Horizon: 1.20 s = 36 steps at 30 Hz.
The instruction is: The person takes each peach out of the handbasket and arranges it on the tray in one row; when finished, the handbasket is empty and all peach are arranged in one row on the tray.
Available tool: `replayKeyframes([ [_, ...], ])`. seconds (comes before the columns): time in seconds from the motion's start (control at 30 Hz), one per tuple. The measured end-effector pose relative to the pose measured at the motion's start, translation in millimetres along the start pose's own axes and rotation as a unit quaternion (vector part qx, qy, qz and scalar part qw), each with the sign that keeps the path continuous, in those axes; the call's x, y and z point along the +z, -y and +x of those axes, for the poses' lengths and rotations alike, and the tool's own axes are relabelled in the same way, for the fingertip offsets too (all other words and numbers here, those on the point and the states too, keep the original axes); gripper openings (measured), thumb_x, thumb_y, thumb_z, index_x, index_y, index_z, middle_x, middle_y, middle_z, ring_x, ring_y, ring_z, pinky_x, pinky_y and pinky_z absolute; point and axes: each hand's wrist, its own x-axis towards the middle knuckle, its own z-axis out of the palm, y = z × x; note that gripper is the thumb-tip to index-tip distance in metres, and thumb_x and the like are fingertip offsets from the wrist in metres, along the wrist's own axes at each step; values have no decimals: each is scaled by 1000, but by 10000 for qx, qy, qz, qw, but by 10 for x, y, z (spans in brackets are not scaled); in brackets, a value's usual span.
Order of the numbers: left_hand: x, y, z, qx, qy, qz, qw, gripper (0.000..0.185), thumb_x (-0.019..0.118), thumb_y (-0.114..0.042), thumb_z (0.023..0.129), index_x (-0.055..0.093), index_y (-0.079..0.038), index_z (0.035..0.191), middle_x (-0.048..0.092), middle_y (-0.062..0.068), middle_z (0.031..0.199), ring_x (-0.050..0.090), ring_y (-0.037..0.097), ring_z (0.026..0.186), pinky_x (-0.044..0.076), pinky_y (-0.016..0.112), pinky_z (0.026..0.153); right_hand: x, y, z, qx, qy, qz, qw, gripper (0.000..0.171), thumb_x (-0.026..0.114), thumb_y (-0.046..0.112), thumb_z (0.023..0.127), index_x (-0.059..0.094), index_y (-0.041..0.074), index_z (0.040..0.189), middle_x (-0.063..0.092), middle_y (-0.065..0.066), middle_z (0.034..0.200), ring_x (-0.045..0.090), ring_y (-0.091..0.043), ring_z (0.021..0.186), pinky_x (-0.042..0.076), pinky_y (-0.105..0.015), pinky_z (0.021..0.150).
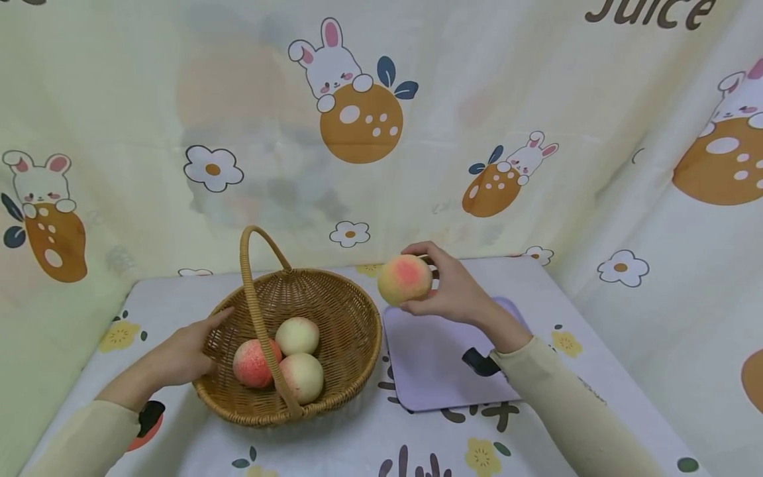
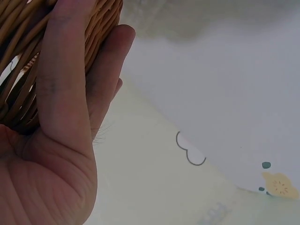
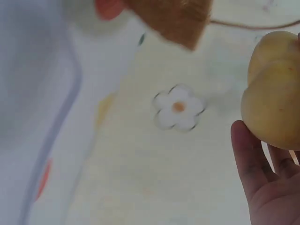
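Observation:
My right hand (image 1: 456, 288) holds a yellow peach with a pink blush (image 1: 404, 279) above the far left part of a lilac tray (image 1: 429, 371). Thumb and fingers curve round the fruit. In the right wrist view the same peach (image 3: 274, 101) shows its yellow, creased side. On the left, my left hand (image 1: 183, 354) grips the left rim of a brown wicker basket (image 1: 348, 324); its weave (image 2: 101, 40) lies between the fingers in the left wrist view. Inside the basket lie a red peach (image 1: 253, 364) and two pale peaches, one behind (image 1: 298, 335) and one in front (image 1: 305, 379).
The basket's tall arched handle (image 1: 250, 291) rises over the fruit. A printed cloth (image 1: 346, 450) covers the table, and a patterned curtain (image 1: 268, 132) hangs close behind its back edge. The tray stands just right of the basket.

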Motion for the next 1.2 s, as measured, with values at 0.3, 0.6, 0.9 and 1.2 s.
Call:
replayKeyframes([
  [0.3,-1,-23,6,-88,25,16,10000,98,67,12,71,20,7,157,31,45,147,52,46,114,52,38,69,91,-722,-249,712,483,-687,9939,70,87,11,66,59,14,130,62,-2,125,59,-23,107,49,-43,86],
  [0.6,28,-3,-4,-98,-18,75,9999,99,68,11,70,22,6,157,31,44,148,49,51,120,53,40,71,274,-856,-339,841,1344,-1237,9796,75,90,19,64,59,10,131,63,0,124,61,-17,105,50,-39,88],
  [0.9,13,-5,-5,-99,-19,71,9999,99,70,10,71,22,6,157,31,44,148,47,54,123,55,42,73,348,-815,-335,914,1530,-1205,9766,79,92,20,65,55,10,133,62,-4,127,60,-18,107,49,-41,91],
  [1.2,13,-4,5,-107,5,156,9998,100,70,9,70,21,6,158,31,44,148,47,53,124,53,43,75,173,-424,-157,478,1280,-1138,9841,100,87,44,75,36,18,157,43,-6,154,43,-32,137,41,-54,102],
])
